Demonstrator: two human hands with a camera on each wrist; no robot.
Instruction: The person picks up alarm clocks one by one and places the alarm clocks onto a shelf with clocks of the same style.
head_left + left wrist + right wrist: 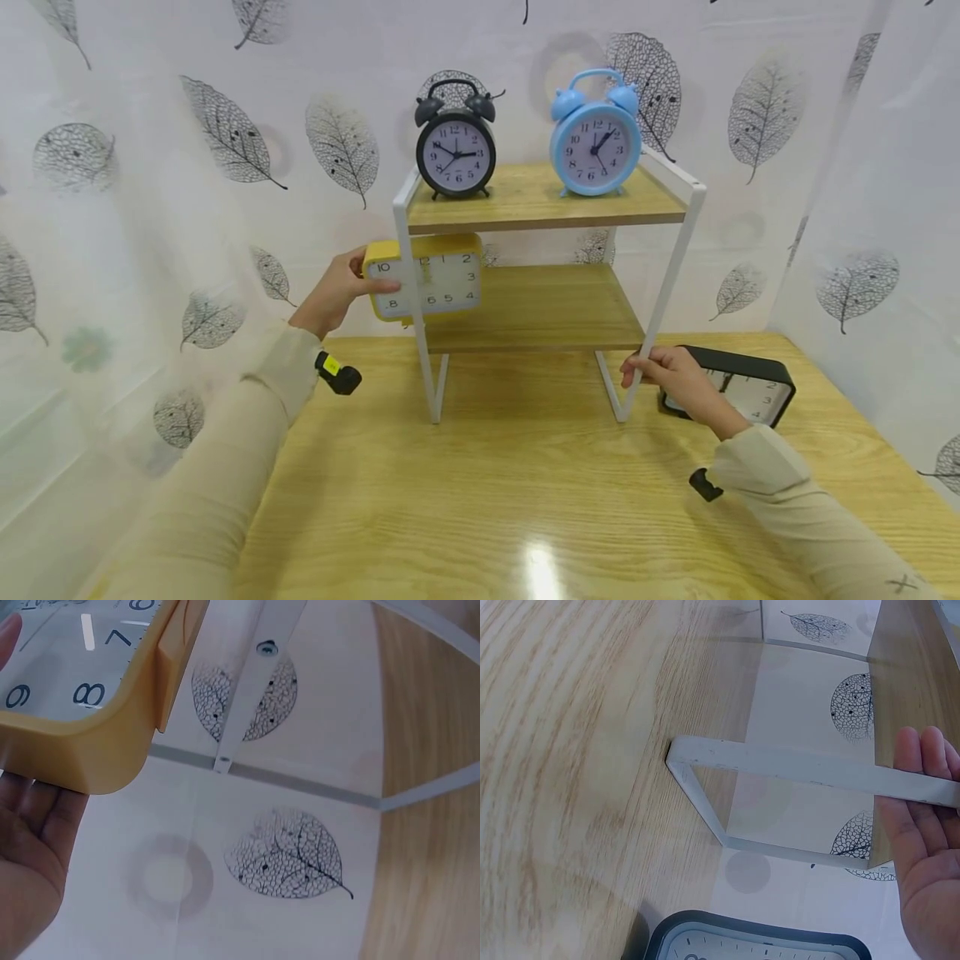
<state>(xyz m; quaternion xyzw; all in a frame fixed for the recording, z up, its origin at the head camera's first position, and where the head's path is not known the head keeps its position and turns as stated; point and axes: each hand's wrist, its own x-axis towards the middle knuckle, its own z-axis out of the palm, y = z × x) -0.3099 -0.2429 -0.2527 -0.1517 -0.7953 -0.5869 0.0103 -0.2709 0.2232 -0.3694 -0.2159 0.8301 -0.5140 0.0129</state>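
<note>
The yellow clock (450,279) lies right of my left hand (335,287), which pinches its left end; it sits long axis sideways, partly behind the left post (428,375), beside the lower shelf (555,308), while my right hand (678,379) grips the right post (672,271)

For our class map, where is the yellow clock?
In the head view, the yellow clock is in the left hand, partly behind the rack's left front post, below the black alarm clock.

Screened-off indoor spot, kind of room unclear, leaf-print sheeting (697,92) on three sides, wood-grain table (450,492)
</note>
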